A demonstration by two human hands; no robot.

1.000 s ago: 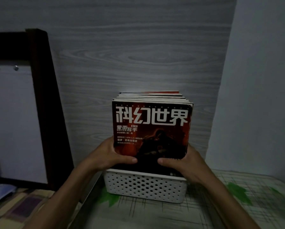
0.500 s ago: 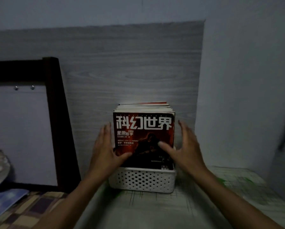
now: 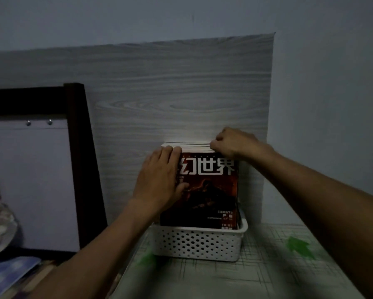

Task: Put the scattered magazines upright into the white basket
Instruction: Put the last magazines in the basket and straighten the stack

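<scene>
A stack of magazines [image 3: 211, 186] stands upright in the white perforated basket [image 3: 197, 244], the front one with a dark red cover and white lettering. My left hand [image 3: 159, 182] lies flat with straight fingers against the left part of the front cover, fingertips at its top edge. My right hand [image 3: 233, 143] sits on the top right corner of the stack, its fingers curled over the magazines' top edges there. The basket rests on a table with a green-leaf cloth [image 3: 289, 266], against the wood-grain wall panel.
A dark wooden bed frame [image 3: 82, 147] with a white board stands left of the basket. A blue patterned cloth [image 3: 6, 275] lies at the bottom left. The pale wall [image 3: 332, 126] closes the right side; the tablecloth extends right of the basket.
Both hands let go of the stack's lower sides and rose. The left hand now presses the front cover; the right hand moved to the top right corner. The camera pulled back.
</scene>
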